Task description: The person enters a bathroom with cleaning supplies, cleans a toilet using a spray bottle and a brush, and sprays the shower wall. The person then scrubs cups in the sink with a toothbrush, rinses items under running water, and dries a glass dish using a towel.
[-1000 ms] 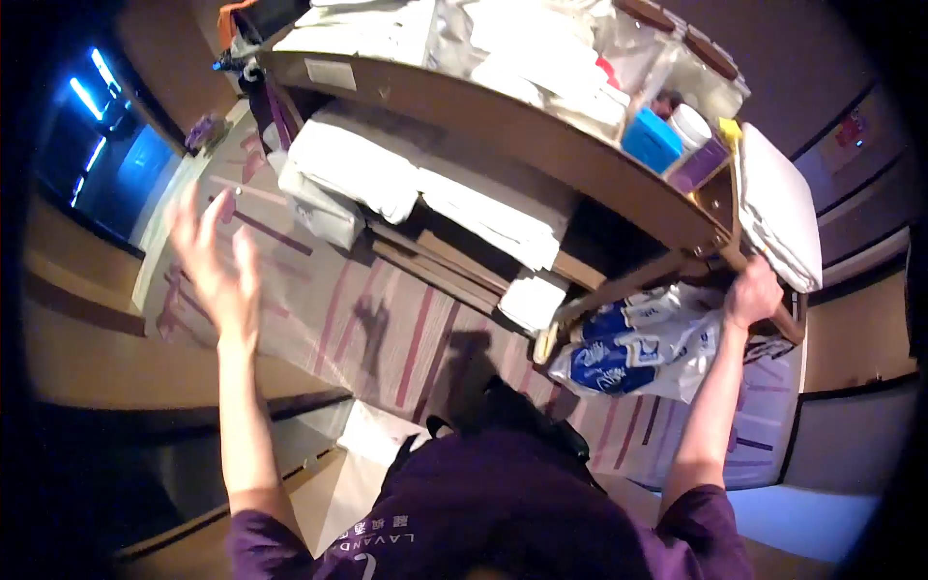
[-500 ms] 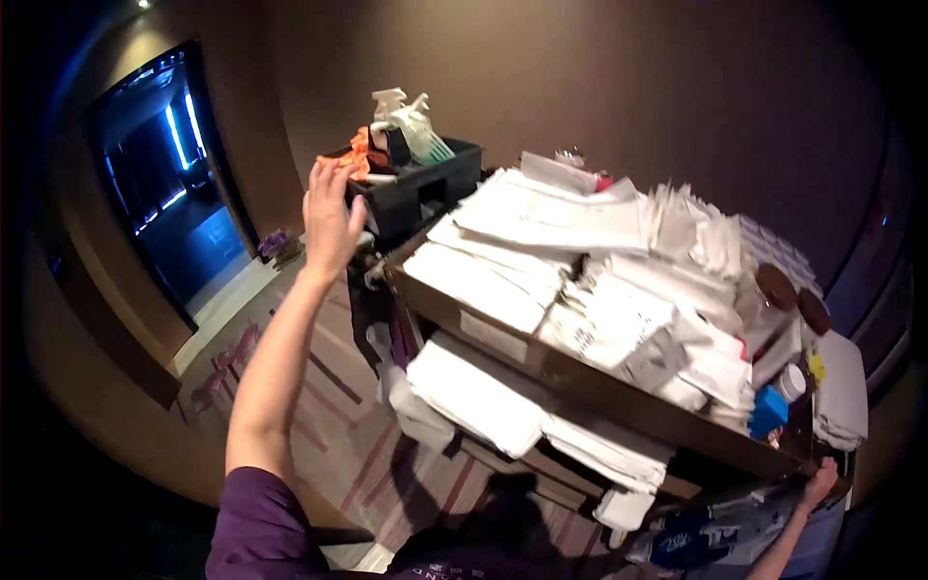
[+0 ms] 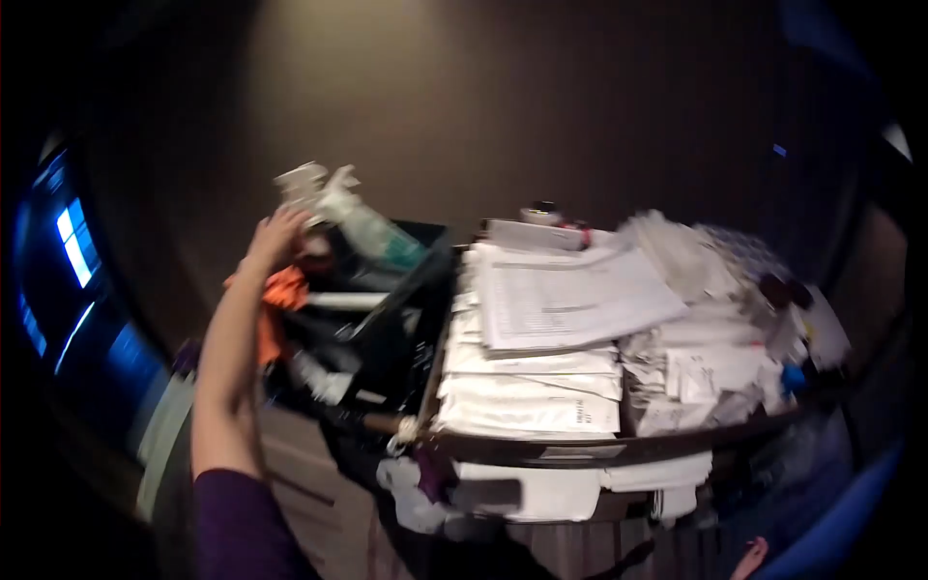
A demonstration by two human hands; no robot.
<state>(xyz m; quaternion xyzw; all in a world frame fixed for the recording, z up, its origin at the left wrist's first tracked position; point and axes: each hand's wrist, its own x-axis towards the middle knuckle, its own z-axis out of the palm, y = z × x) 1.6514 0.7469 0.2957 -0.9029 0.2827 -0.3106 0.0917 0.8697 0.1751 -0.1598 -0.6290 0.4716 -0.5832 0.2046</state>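
Observation:
At the upper left, my left hand [image 3: 280, 235] is at the neck of a spray bottle with a pale head [image 3: 304, 181] in the black caddy [image 3: 411, 290]; its fingers are curled and blurred. Against it stands a second spray bottle [image 3: 372, 227] with greenish contents. An orange cloth [image 3: 282, 290] hangs over the caddy's left side, below my wrist. Only a little of my right hand [image 3: 751, 558] shows at the bottom right edge, and its fingers are too cut off to read.
The brown cart [image 3: 599, 450] holds printed sheets [image 3: 570, 290], white packets [image 3: 532, 403] and a blue item [image 3: 793, 377]. Folded white linen [image 3: 541, 493] lies on its lower shelf. A blue-lit doorway [image 3: 77, 261] stands at the far left, beside a brown wall [image 3: 541, 106].
My left hand has moved from the caddy's near corner to the spray bottle. The view has turned left and closer to the caddy. My right hand has dropped almost out of view.

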